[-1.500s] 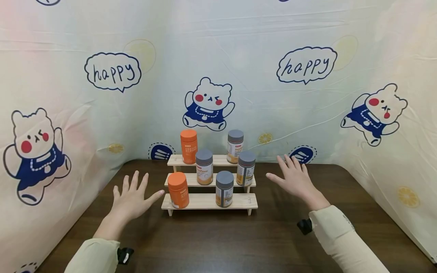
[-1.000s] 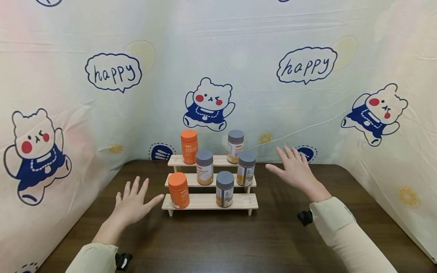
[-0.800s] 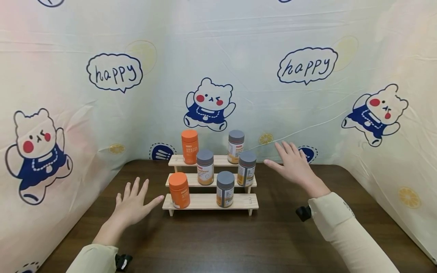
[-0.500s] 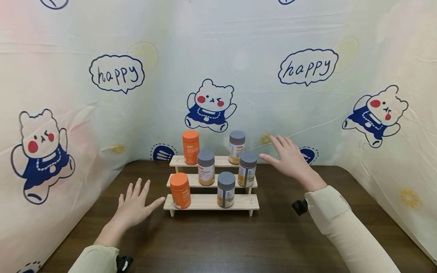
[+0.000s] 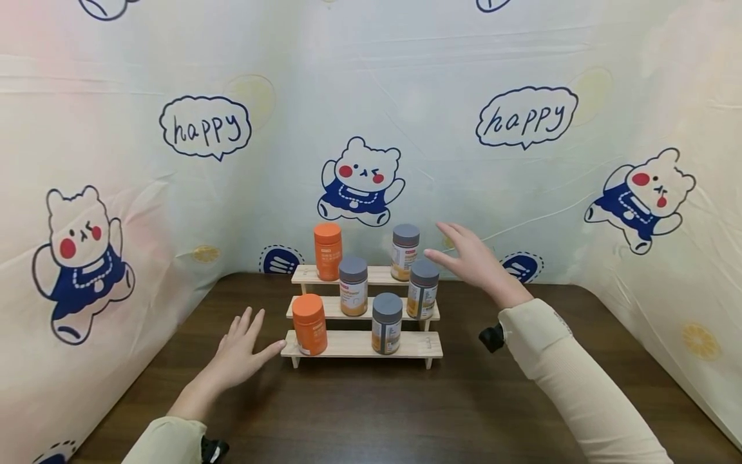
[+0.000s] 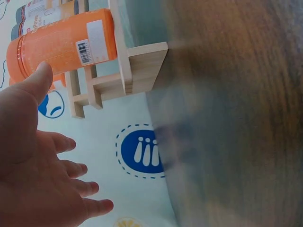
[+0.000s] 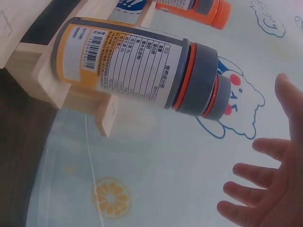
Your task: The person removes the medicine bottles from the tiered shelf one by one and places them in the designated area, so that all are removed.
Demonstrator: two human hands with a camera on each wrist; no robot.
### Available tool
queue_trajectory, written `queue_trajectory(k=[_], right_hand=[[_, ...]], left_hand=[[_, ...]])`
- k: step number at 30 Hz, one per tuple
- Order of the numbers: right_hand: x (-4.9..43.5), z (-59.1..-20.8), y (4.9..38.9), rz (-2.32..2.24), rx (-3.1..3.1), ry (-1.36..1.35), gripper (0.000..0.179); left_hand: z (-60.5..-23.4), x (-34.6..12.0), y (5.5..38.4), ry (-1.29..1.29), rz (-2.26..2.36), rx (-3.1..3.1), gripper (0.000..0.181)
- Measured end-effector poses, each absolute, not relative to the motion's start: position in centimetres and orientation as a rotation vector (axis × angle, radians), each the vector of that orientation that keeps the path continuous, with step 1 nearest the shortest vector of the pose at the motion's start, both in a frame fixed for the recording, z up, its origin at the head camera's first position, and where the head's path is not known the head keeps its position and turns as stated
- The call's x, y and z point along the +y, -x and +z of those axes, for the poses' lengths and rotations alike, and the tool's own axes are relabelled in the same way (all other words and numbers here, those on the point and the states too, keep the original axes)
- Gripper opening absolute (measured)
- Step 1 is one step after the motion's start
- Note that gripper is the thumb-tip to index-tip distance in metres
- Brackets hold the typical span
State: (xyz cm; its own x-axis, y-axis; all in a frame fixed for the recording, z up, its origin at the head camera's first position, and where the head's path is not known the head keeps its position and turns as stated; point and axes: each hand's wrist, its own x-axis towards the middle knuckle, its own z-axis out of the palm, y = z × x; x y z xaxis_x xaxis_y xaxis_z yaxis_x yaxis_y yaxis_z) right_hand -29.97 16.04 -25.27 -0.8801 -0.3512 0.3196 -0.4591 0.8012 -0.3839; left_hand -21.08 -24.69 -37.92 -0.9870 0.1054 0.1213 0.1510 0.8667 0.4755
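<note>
A three-tier wooden stand [image 5: 348,348] holds several upright bottles. My left hand [image 5: 237,351] is spread beside the front orange bottle [image 5: 310,325]. In the left wrist view, its thumb overlaps the orange bottle [image 6: 66,45]; I cannot tell whether they touch. My right hand [image 5: 475,263] has its fingers extended to the right of the grey-lidded bottle on the top tier [image 5: 404,254] and the grey-lidded bottle on the middle tier [image 5: 423,291]. The right wrist view has a gap between my right hand [image 7: 277,177] and the grey-lidded bottle [image 7: 123,66]. Both hands hold nothing.
Another orange bottle [image 5: 328,252] stands at the top left. One grey-lidded bottle [image 5: 353,287] is mid-tier, another grey-lidded bottle [image 5: 386,324] on the lowest tier. The brown table [image 5: 371,412] extends in front; a printed cloth [image 5: 440,96] hangs behind and at both sides.
My right hand has moved left and farther from me, closer to the grey-lidded bottles on the right. My left hand has shifted only slightly. The bottles keep their places on the stand.
</note>
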Motion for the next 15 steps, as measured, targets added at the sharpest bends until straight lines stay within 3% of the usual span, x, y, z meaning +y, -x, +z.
queue_trajectory(k=[15], right_hand=[[13.6, -25.6, 32.4, 0.824, -2.709, -0.652, 0.069]], left_hand=[[-39.4, -24.5, 21.6, 0.232, -0.9, -2.976, 0.091]])
